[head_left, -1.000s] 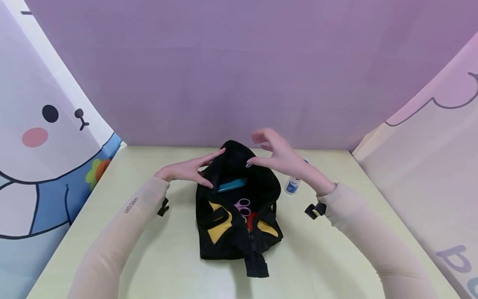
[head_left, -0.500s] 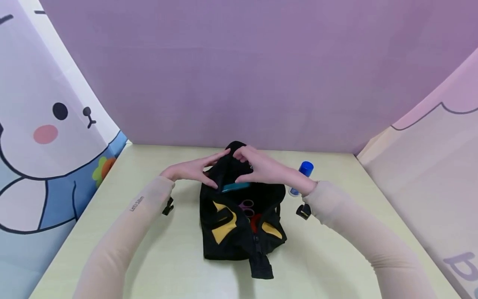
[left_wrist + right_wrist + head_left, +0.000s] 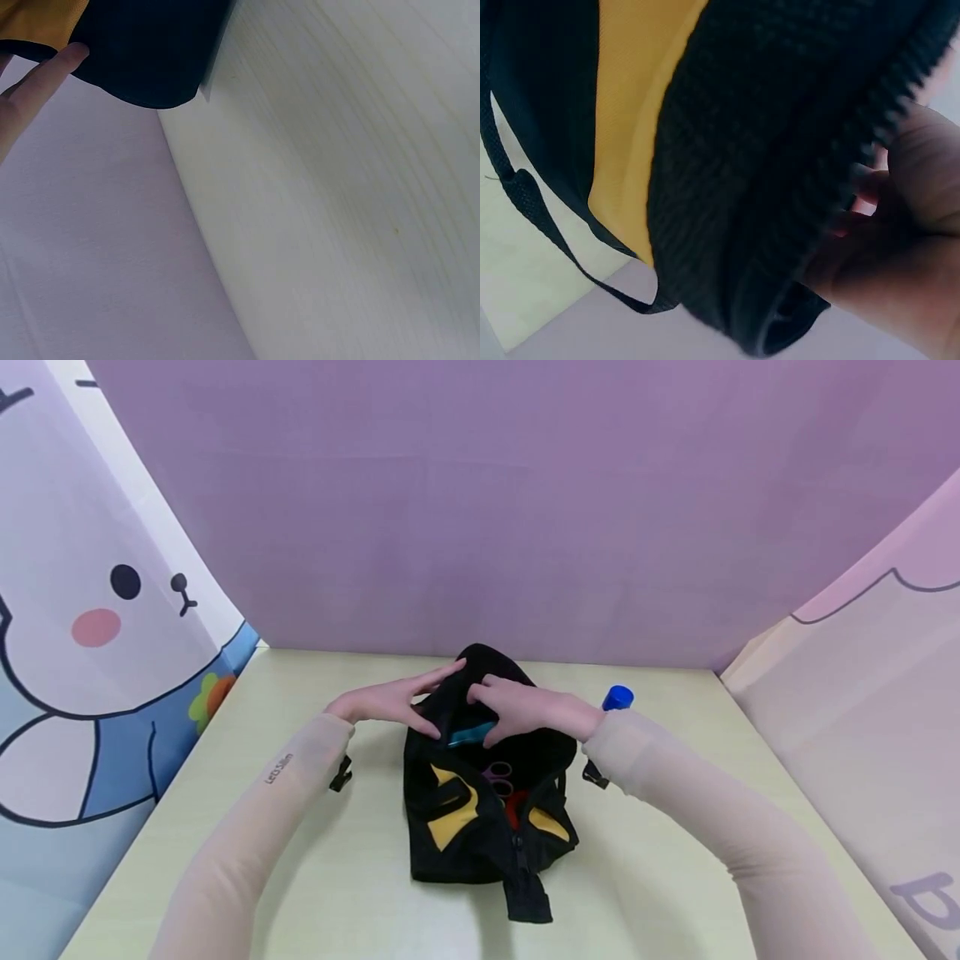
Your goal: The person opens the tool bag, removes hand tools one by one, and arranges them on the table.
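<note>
The black-and-yellow bag (image 3: 483,839) stands mid-table, its mouth unzipped. At its left rim the left hand (image 3: 390,700) is laid with thumb and fingers spread wide, fingertips against the cloth; whether any fold is pinched cannot be told. Over the opening the right hand (image 3: 517,708) is held with thumb and fingers parted in a loose hook — nothing is seen between them.

The step in hand is judged to be a reach into the bag. The left rim is best kept steady, so that the mouth is not drawn closed, and the teal item (image 3: 468,735) just below is best approached from above, well clear of the purple scissor handles (image 3: 495,777) and red item (image 3: 515,806) nearer the front.

Both forearms are angled inward from the near corners — the right wrist is brought across the bag's right edge, the left held outside.
</note>
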Available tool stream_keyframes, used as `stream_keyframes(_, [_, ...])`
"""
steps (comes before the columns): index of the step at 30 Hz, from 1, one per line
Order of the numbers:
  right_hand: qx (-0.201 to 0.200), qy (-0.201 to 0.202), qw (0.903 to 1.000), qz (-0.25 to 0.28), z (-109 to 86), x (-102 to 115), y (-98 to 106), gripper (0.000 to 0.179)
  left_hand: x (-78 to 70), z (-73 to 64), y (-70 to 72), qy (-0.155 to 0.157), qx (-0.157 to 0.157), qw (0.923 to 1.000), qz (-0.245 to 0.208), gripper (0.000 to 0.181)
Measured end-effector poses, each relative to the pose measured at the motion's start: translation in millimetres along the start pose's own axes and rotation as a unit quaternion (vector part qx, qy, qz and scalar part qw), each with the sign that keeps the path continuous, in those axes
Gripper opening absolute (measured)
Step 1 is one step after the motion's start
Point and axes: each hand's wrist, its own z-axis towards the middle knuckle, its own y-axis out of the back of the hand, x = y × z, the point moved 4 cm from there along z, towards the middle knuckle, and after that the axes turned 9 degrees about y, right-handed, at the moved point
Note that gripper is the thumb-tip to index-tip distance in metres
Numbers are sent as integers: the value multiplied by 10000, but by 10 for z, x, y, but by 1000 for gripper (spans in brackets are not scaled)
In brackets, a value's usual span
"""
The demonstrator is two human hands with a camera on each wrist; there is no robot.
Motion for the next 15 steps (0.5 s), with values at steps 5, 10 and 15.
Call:
stream_keyframes(5, [413, -129, 9986, -296, 120, 32, -73, 61, 9, -2, -7, -11, 19, 10000, -17, 106])
stream_keyframes(10, [753, -308, 9958, -418, 202, 45, -137, 60, 15, 4, -7, 3, 43, 9999, -137, 106])
stream_keyframes(15, [1066, -410, 9911, -687, 255, 27, -188, 64, 5, 13, -11, 8, 74, 9998, -198, 106])
